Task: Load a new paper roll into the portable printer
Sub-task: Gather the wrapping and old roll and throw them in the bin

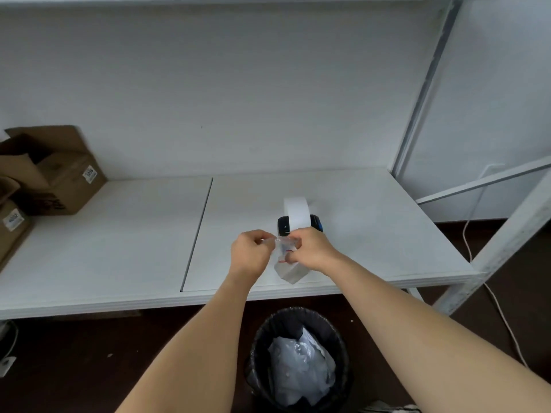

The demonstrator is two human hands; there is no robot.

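Note:
A white paper roll [290,272] in a clear plastic wrapper [283,244] hangs just above the shelf's front edge. My left hand [250,253] pinches the wrapper's top on the left. My right hand [313,248] grips the wrapper on the right, so both hands hold it between them. Behind my hands stands the black portable printer [283,226] with a blue side detail, on the white shelf [119,248]. A wide strip of white paper [296,213] arches up out of the printer's top. My right hand hides part of the printer.
Brown cardboard boxes [50,180] are stacked at the shelf's far left. A black bin [298,356] lined with a bag and holding crumpled plastic stands on the dark floor below my hands. A white shelf post [507,248] and a white cable [489,290] are at the right.

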